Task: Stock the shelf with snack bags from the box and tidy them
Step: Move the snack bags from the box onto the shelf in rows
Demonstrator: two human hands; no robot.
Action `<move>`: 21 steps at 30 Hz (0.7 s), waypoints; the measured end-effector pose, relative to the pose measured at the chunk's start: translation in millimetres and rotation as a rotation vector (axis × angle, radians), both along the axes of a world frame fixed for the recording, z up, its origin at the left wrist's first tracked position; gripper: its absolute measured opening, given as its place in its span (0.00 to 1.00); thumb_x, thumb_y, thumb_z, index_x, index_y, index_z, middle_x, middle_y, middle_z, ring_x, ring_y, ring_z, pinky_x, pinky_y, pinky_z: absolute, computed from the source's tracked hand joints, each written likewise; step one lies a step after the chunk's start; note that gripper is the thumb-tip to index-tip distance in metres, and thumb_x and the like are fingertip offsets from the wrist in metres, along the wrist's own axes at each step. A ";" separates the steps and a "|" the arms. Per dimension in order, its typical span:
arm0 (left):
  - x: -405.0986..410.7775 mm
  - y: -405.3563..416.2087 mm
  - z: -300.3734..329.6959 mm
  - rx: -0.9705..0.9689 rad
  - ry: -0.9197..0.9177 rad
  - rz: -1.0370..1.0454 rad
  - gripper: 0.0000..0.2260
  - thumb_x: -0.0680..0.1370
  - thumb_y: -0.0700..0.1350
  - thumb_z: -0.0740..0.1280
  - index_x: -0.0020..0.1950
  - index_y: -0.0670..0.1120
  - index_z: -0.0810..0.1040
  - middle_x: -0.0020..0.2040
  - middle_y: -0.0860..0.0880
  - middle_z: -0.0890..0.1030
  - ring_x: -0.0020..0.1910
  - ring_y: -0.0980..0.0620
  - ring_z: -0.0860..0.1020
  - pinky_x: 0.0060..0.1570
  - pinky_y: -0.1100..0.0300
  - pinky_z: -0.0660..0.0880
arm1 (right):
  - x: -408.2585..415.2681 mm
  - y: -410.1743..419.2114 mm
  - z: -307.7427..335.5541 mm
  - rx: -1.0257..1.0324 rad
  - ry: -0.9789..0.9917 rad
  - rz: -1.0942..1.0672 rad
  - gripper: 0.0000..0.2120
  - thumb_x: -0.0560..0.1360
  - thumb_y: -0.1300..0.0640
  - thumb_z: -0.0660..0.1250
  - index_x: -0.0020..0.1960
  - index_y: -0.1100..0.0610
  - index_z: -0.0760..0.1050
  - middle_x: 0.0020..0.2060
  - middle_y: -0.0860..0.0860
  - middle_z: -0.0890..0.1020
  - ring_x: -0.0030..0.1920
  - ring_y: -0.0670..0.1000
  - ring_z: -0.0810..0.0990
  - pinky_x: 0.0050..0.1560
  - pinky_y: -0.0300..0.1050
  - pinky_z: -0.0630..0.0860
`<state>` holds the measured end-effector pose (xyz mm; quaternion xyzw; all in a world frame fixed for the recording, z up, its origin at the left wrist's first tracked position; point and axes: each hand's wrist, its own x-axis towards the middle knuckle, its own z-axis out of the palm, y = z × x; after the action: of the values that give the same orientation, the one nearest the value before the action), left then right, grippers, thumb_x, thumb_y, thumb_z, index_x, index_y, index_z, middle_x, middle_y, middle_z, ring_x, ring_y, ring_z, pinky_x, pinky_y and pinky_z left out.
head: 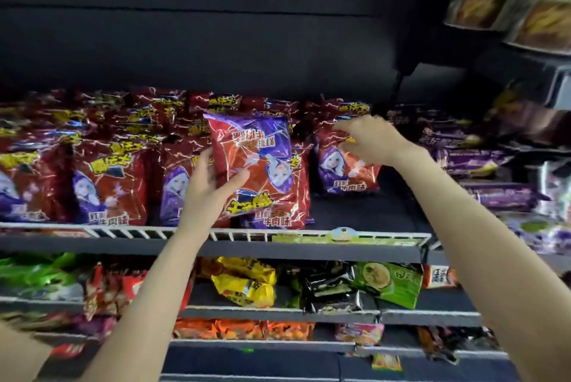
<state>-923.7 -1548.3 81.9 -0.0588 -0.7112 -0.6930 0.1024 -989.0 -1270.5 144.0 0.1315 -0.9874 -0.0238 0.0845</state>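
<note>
Two hands work: left hand (pixel 213 183) fingers grip an upside-down, upright snack bag (pixel 256 162); right hand (pixel 367 137) pinches a shelved bag (pixel 343 168).

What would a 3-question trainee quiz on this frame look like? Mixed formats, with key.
1. True or false: the bag in the left hand is held upside down.
2. Multiple choice: the right hand is on
A. the white wire rail
B. the top of a red bag standing at the right end of the row
C. a purple bag on the next shelf section
3. Fill in: just in front of that end bag, the shelf floor is ____.

Key
1. True: its print reads inverted.
2. B
3. Bare
</note>
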 end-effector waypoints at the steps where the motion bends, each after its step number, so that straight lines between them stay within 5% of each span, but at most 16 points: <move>1: 0.5 8.8 -1.4 -0.004 -0.006 0.009 0.25 0.71 0.43 0.72 0.65 0.52 0.67 0.53 0.58 0.80 0.50 0.65 0.79 0.47 0.72 0.74 | -10.3 1.6 -4.1 -0.013 -0.009 0.012 0.23 0.77 0.53 0.64 0.71 0.52 0.66 0.60 0.58 0.78 0.62 0.59 0.75 0.60 0.53 0.70; 6: 3.3 48.9 -4.5 -0.089 0.000 0.000 0.28 0.70 0.47 0.72 0.67 0.50 0.66 0.56 0.55 0.78 0.52 0.64 0.78 0.47 0.74 0.74 | -36.0 14.5 -21.9 -0.131 0.084 0.079 0.27 0.75 0.53 0.68 0.72 0.52 0.66 0.67 0.55 0.73 0.68 0.58 0.69 0.67 0.52 0.67; 10: 0.1 77.7 -6.9 -0.063 0.000 0.029 0.27 0.72 0.44 0.71 0.68 0.49 0.64 0.57 0.55 0.78 0.53 0.63 0.78 0.51 0.70 0.75 | 10.7 32.3 -27.9 -0.708 0.288 0.136 0.19 0.76 0.55 0.67 0.66 0.57 0.71 0.60 0.54 0.77 0.61 0.51 0.75 0.63 0.45 0.70; 13: -4.3 106.1 -5.3 0.040 0.015 0.091 0.25 0.73 0.43 0.71 0.66 0.50 0.64 0.55 0.57 0.78 0.52 0.64 0.78 0.53 0.67 0.74 | 65.4 28.8 -39.0 -1.164 0.056 0.003 0.21 0.74 0.44 0.66 0.63 0.52 0.70 0.51 0.43 0.79 0.48 0.35 0.78 0.52 0.31 0.74; 16: -7.4 135.1 -4.3 0.111 0.049 0.114 0.22 0.72 0.44 0.71 0.60 0.57 0.65 0.55 0.58 0.77 0.53 0.65 0.77 0.55 0.67 0.73 | 88.1 19.8 -57.7 -1.413 -0.225 -0.080 0.36 0.64 0.36 0.67 0.67 0.51 0.65 0.53 0.45 0.79 0.51 0.42 0.80 0.52 0.42 0.78; 19: -6.3 147.7 -7.5 0.129 0.049 0.078 0.24 0.71 0.45 0.72 0.61 0.55 0.65 0.58 0.56 0.76 0.55 0.64 0.77 0.52 0.70 0.73 | 85.3 19.5 -59.6 -1.769 -0.316 -0.097 0.29 0.71 0.50 0.71 0.68 0.55 0.65 0.54 0.53 0.81 0.51 0.50 0.83 0.49 0.45 0.81; 21: -6.2 141.1 -8.6 0.152 0.049 0.133 0.26 0.70 0.48 0.72 0.64 0.52 0.65 0.61 0.52 0.75 0.57 0.61 0.76 0.51 0.70 0.73 | 80.5 28.0 -55.3 -1.815 -0.209 -0.097 0.23 0.74 0.59 0.70 0.66 0.53 0.66 0.52 0.53 0.82 0.49 0.48 0.83 0.46 0.42 0.80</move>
<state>-929.9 -1407.2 73.3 -0.0207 -0.6560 -0.7351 0.1697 -908.5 -1242.6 88.7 -0.0254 -0.6342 0.7700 0.0647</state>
